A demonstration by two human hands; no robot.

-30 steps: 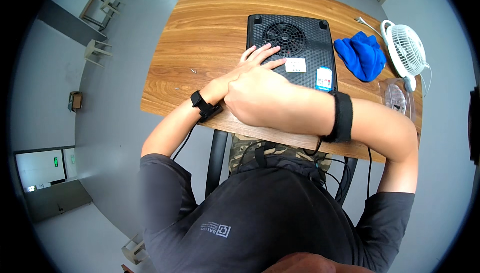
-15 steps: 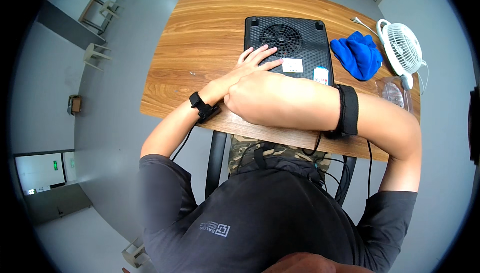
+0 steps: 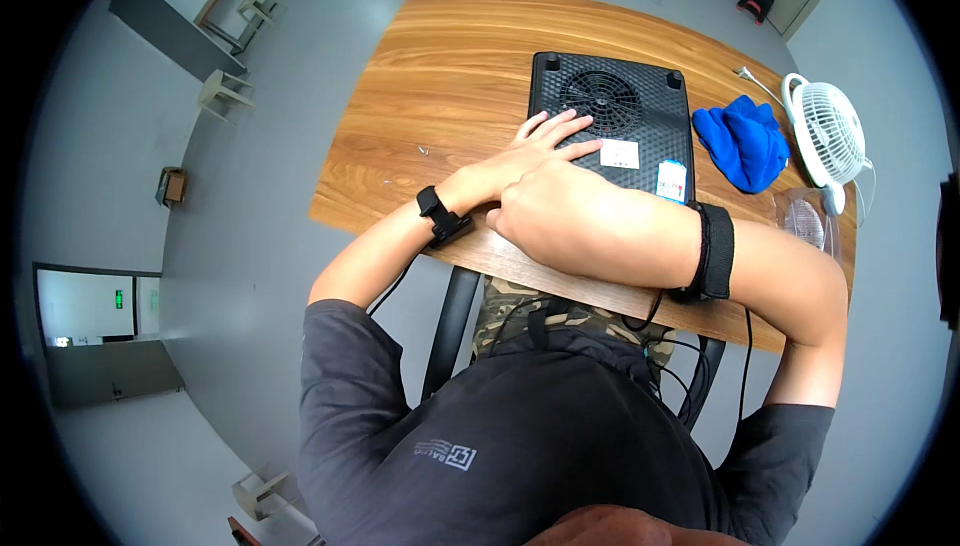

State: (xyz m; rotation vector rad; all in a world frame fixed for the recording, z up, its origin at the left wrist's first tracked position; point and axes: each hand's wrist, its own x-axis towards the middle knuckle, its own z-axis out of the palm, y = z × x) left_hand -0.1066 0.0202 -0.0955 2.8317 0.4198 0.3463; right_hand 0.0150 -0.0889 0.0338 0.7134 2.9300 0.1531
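Observation:
A black appliance that looks like an induction cooker (image 3: 655, 106) lies upside down on the wooden table, its round fan vent, corner feet and labels facing up. My left hand (image 3: 545, 143) rests flat on its left part, fingers spread below the vent. My right hand (image 3: 550, 208) is closed in a fist at the cooker's near left corner, beside my left wrist. My right forearm crosses over the cooker's near edge and hides it. What the right fingers hold, if anything, is hidden.
To the cooker's right lies a crumpled blue cloth (image 3: 742, 146). Past it stands a white fan (image 3: 828, 134) with a cord and plug, and a clear plastic piece (image 3: 806, 221). Small screws (image 3: 424, 151) lie on the table (image 3: 440, 66) to the left. Black cables hang below the near edge.
The whole scene has shifted right and slightly down in the picture as my head moved. Both hands keep nearly the same places at the cooker.

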